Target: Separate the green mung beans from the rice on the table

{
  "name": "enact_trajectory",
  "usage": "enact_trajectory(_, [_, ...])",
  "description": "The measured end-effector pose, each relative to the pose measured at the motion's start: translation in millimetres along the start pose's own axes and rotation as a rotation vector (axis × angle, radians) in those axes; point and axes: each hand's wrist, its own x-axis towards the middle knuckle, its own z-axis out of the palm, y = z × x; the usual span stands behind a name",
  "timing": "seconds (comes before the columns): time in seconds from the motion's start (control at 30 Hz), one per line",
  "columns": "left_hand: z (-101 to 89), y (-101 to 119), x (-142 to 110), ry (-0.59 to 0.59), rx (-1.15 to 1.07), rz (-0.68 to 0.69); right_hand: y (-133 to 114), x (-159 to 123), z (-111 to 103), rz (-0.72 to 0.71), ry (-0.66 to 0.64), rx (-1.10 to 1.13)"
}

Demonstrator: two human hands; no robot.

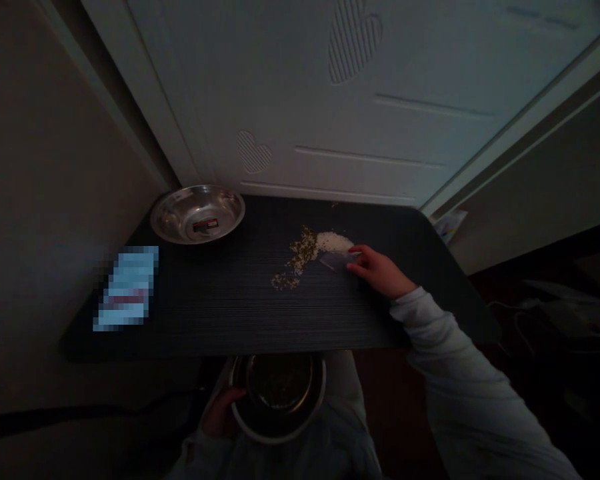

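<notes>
Plastic sheet [334, 262] between the right hand's fingers [363, 250], just beside white grains [334, 241].

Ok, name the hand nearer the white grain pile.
Right. The right hand is beside the pile; the left hand is farther, at the round silver-rimmed lap bowl.

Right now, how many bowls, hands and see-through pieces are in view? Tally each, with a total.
Bowls: 2 (table bowl, lap bowl)
Hands: 2 (left hand, right hand)
See-through piece: 1
Total: 5
</notes>
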Motion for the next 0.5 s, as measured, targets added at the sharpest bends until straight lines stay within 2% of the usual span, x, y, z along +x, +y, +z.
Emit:
enact_trajectory(0.13, [-2.6,2.1,1.2,-0.028,0.029,-0.027,-2.8,-4.8,-0.7,-0.023,0.017,0.146])
enact_trajectory(0.23, [-2.7,3.1,2.3,-0.04,0.063,-0.027,-0.5,-9.2,0.4,-0.036,-0.03,0.256])
enact_trajectory(0.33, [-1.8,2.9,3.6,-0.05,0.05,-0.029,5.1,-3.9,1.7,-0.02,-0.05,0.233])
enact_trajectory(0.43, [-4.5,2.6,6.3,-0.025,0.076,-0.025,10.4,10.4,3.3,0.01,0.037,0.21])
enact_trajectory(0.5, [-10.3,2.4,10.3,-0.009,0.106,-0.028,12.3,19.5,5.1,0.027,0.121,0.282])
